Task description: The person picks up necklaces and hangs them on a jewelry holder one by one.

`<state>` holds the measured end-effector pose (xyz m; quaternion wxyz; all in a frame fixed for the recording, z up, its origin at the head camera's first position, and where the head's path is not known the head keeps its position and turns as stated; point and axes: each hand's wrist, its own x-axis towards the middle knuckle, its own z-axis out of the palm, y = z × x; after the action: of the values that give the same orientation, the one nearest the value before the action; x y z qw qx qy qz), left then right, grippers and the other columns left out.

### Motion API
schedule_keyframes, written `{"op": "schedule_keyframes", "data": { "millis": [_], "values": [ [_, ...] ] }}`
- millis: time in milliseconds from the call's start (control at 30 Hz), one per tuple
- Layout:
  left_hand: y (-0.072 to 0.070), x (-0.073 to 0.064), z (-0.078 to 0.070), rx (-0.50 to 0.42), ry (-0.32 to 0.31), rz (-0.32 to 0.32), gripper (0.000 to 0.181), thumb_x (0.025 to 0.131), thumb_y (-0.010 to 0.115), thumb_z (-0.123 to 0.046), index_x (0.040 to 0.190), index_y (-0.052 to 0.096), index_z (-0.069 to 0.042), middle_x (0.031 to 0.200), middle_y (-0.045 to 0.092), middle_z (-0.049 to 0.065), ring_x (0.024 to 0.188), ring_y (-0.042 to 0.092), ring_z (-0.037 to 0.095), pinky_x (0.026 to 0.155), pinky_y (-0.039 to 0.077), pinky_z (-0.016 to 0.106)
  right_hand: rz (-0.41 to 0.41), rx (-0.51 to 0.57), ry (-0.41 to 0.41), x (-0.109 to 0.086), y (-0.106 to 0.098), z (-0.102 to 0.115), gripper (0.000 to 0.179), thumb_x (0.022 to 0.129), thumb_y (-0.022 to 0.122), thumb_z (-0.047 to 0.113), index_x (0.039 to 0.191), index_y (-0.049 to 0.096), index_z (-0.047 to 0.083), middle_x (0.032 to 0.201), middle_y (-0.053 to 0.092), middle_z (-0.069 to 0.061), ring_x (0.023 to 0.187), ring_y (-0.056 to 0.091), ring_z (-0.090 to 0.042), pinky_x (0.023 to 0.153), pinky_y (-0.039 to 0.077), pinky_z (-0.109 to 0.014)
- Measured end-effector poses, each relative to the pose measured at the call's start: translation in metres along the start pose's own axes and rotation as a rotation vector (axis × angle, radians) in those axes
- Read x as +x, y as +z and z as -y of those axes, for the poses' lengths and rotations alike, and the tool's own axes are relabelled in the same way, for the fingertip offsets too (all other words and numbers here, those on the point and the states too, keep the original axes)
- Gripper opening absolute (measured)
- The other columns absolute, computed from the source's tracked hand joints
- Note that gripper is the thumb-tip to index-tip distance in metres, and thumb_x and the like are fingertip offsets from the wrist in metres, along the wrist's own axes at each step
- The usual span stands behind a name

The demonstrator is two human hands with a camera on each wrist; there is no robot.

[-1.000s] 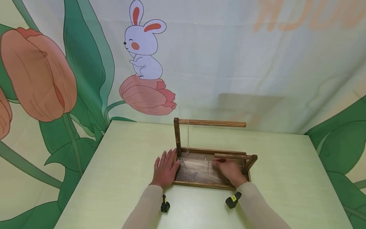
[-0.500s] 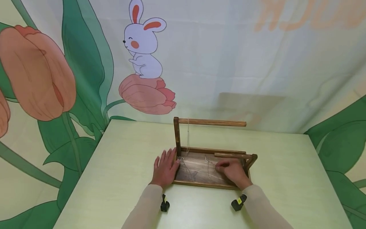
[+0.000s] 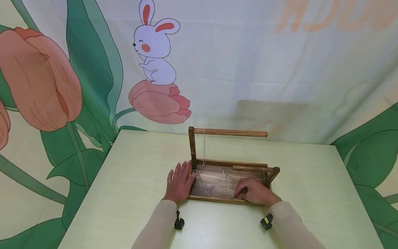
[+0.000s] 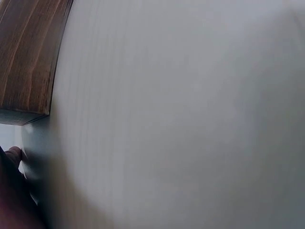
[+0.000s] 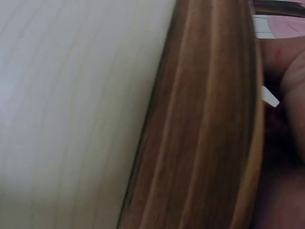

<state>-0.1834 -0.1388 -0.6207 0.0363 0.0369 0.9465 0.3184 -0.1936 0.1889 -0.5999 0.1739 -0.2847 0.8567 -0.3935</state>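
Note:
A shallow brown wooden tray (image 3: 214, 199) stands on the table, with a post-and-bar rack at each end. My left hand (image 3: 178, 185) rests flat against the tray's left end, fingers straight. Inside the tray, at its right front, is my right hand (image 3: 253, 191), thumb and fingertips pinched together low by the front rim. A thin necklace chain (image 3: 226, 183) lies on the tray floor and runs toward these fingers, which pinch its end; the grip itself is partly hidden. Another fine chain (image 3: 203, 183) lies at the left of the floor. One more thin necklace (image 3: 204, 148) hangs from the tall bar.
The tall bar (image 3: 230, 132) reaches right from the left post. A lower bar (image 3: 250, 169) juts left from the right post, just above the right hand. The pale table (image 3: 140, 166) ends at a printed cloth backdrop (image 3: 214, 69).
My right hand has moved from the middle of the tray toward its front rim and slightly right. The left hand stays at the tray's left end.

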Motion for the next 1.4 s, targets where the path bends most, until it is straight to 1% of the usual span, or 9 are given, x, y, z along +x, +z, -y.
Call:
{"op": "schedule_keyframes", "data": {
  "millis": [133,433,633,800,967,1067,1167,1233,1400],
  "values": [
    [-0.001,0.001,0.001,-0.002,0.003,-0.002,0.062,0.112,0.037,-0.047,0.168,0.021,-0.026,0.175,0.025,0.008,0.164,0.013,0.035,0.13,0.005,0.062,0.003,-0.053,-0.027,0.004,0.003,-0.002,0.021,0.086,0.078,-0.004,0.081,0.079,0.017,0.084,0.069,0.006,0.079,0.06,-0.001,0.073,0.055,-0.022],
    [-0.002,0.003,0.002,0.004,-0.006,0.002,0.062,0.111,0.035,-0.049,0.168,0.021,-0.027,0.175,0.024,0.007,0.165,0.012,0.034,0.131,0.004,0.06,-0.062,-0.123,-0.03,0.005,0.007,-0.001,0.014,0.093,0.076,0.006,0.084,0.077,0.017,0.086,0.069,0.01,0.081,0.06,-0.001,0.076,0.054,-0.024],
    [-0.002,0.002,0.002,-0.004,-0.005,0.0,0.063,0.111,0.037,-0.048,0.168,0.021,-0.027,0.175,0.024,0.007,0.165,0.013,0.034,0.131,0.005,0.061,-0.027,-0.133,-0.03,0.008,0.008,-0.002,0.02,0.09,0.076,0.001,0.08,0.075,0.018,0.082,0.064,0.01,0.078,0.057,-0.004,0.073,0.052,-0.024],
    [-0.001,0.001,0.002,-0.008,-0.007,-0.002,0.062,0.111,0.036,-0.048,0.168,0.021,-0.028,0.175,0.025,0.007,0.165,0.013,0.034,0.131,0.004,0.06,-0.02,-0.146,0.009,0.008,0.013,-0.002,0.025,0.093,0.072,0.001,0.077,0.068,0.02,0.082,0.061,0.01,0.076,0.053,-0.005,0.072,0.049,-0.024],
    [-0.002,-0.001,0.0,-0.02,-0.004,0.002,0.062,0.112,0.037,-0.047,0.168,0.022,-0.027,0.175,0.025,0.008,0.165,0.013,0.034,0.131,0.004,0.061,-0.095,-0.07,0.081,0.0,0.016,0.01,0.019,0.098,0.069,0.007,0.084,0.063,0.019,0.088,0.062,0.008,0.083,0.055,-0.009,0.077,0.049,-0.026],
    [-0.002,-0.002,-0.001,-0.017,-0.006,0.003,0.062,0.112,0.038,-0.047,0.168,0.022,-0.026,0.175,0.024,0.008,0.165,0.013,0.035,0.131,0.004,0.061,-0.163,0.016,0.137,-0.003,0.015,0.024,0.016,0.1,0.066,0.008,0.088,0.062,0.017,0.09,0.063,0.004,0.085,0.055,-0.014,0.078,0.048,-0.029],
    [-0.002,-0.001,-0.001,-0.012,-0.008,0.007,0.062,0.112,0.037,-0.047,0.168,0.021,-0.027,0.175,0.024,0.007,0.165,0.012,0.034,0.131,0.003,0.06,-0.23,0.069,0.159,-0.005,0.014,0.039,0.016,0.101,0.065,0.007,0.089,0.062,0.017,0.092,0.064,0.001,0.086,0.055,-0.016,0.076,0.047,-0.03],
    [-0.001,0.0,0.0,-0.009,-0.007,0.008,0.062,0.112,0.037,-0.047,0.168,0.021,-0.027,0.175,0.024,0.007,0.165,0.012,0.034,0.131,0.004,0.06,-0.274,0.099,0.147,-0.006,0.014,0.046,0.016,0.1,0.067,0.005,0.088,0.062,0.016,0.092,0.065,0.0,0.086,0.055,-0.016,0.077,0.048,-0.029],
    [0.0,0.0,0.0,-0.017,0.004,-0.004,0.061,0.111,0.039,-0.045,0.167,0.025,-0.024,0.174,0.027,0.01,0.164,0.015,0.037,0.13,0.005,0.062,-0.346,0.199,0.045,-0.009,0.014,0.058,0.013,0.095,0.071,-0.001,0.088,0.068,0.009,0.093,0.071,-0.005,0.085,0.062,-0.01,0.077,0.055,-0.025]
  ]
}}
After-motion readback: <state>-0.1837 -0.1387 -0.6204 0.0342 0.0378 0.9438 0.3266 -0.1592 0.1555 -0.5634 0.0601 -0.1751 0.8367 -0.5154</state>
